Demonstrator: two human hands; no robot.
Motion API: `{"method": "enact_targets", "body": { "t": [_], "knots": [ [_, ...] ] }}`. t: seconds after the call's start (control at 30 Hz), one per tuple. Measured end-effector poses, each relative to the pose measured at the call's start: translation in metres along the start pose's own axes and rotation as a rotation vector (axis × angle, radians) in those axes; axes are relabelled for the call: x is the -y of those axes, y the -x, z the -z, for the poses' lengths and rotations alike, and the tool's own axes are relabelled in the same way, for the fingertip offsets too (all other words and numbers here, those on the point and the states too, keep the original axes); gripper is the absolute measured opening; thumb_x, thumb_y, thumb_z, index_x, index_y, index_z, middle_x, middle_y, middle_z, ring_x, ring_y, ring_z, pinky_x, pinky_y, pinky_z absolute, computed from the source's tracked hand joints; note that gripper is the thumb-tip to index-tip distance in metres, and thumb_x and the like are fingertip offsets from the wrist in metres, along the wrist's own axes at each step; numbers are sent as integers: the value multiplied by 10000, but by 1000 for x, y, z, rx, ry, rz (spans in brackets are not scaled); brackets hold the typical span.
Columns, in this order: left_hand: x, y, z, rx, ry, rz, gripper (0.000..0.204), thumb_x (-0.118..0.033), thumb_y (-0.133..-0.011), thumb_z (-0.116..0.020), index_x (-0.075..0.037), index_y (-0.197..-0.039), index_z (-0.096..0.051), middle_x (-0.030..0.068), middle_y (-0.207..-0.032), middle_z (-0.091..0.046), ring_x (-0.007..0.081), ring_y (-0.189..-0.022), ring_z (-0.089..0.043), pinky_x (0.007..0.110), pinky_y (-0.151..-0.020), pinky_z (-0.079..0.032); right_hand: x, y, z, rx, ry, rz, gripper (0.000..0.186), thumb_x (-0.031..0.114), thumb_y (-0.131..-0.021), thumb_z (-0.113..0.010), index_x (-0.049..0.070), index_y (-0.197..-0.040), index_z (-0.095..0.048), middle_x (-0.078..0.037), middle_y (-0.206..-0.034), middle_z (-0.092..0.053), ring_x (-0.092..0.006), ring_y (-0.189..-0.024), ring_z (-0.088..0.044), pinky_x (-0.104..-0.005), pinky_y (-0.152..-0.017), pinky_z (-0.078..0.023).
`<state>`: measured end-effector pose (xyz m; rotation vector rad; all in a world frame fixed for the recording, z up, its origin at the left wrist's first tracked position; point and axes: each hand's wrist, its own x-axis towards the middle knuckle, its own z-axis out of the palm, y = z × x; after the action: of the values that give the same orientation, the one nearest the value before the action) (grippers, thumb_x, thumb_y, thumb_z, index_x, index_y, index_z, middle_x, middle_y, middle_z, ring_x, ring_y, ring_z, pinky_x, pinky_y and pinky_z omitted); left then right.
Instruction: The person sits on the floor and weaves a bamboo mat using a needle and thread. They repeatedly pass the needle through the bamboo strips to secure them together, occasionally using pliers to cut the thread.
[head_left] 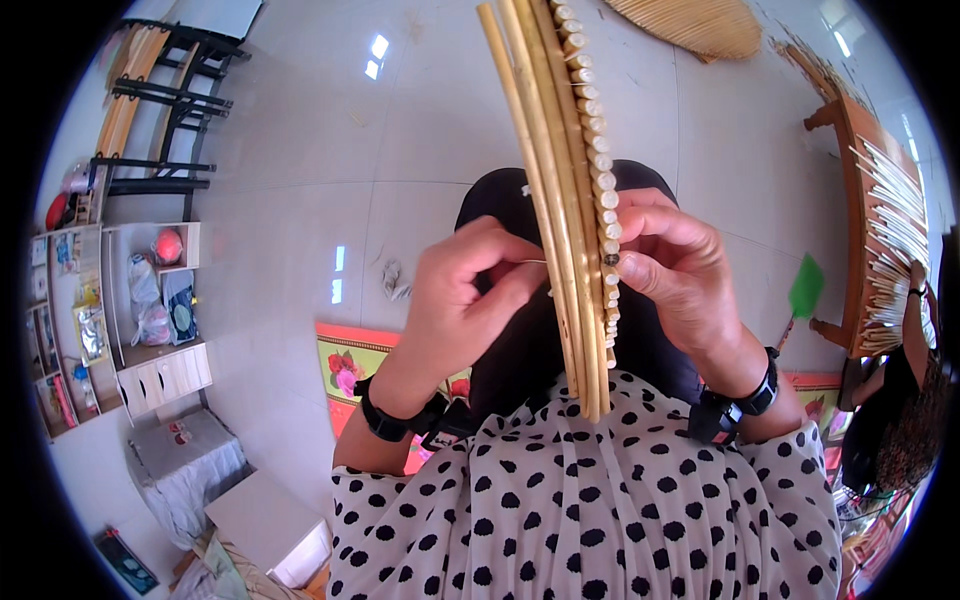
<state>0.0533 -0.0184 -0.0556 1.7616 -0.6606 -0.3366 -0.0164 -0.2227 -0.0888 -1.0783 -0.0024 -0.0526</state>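
Observation:
A long piece made of straw-coloured reed rods stands edge-on above my lap, with several long rods on its left side and a column of round cut ends along its right. My left hand is left of the rods, thumb and forefinger pinched on a thin pale strand that runs to the piece. My right hand grips the piece from the right, fingertips and thumb on the cut ends. Beneath are my dark-clad legs and spotted top.
A woven oval mat lies ahead. On the right, another person reaches to a wooden rack of pale sticks, near a green swatter. Folded black-framed benches, shelving and boxes stand left. A floral mat lies below.

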Motion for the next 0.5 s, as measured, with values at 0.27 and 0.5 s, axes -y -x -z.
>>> {"method": "enact_targets", "body": {
  "t": [0.27,0.5],
  "knots": [
    [-1,18,14,-245,-125,-151,187,36,-756,-712,2,-666,-552,28,-634,-479,96,-547,-435,242,-488,-311,-2,-8,-6,31,42,-3,193,-5,-818,-753,57,-994,-707,-5,-1093,-565,-29,-784,-510,-183,-685,-434],
    [9,13,-9,-316,607,-45,206,-130,-896,-620,-22,-731,-560,111,-930,-587,211,-861,-565,354,-782,-489,5,-12,-8,73,24,-66,193,30,-804,-775,34,-982,-701,-33,-1114,-551,-92,-965,-559,-238,-850,-483]
  ]
}}
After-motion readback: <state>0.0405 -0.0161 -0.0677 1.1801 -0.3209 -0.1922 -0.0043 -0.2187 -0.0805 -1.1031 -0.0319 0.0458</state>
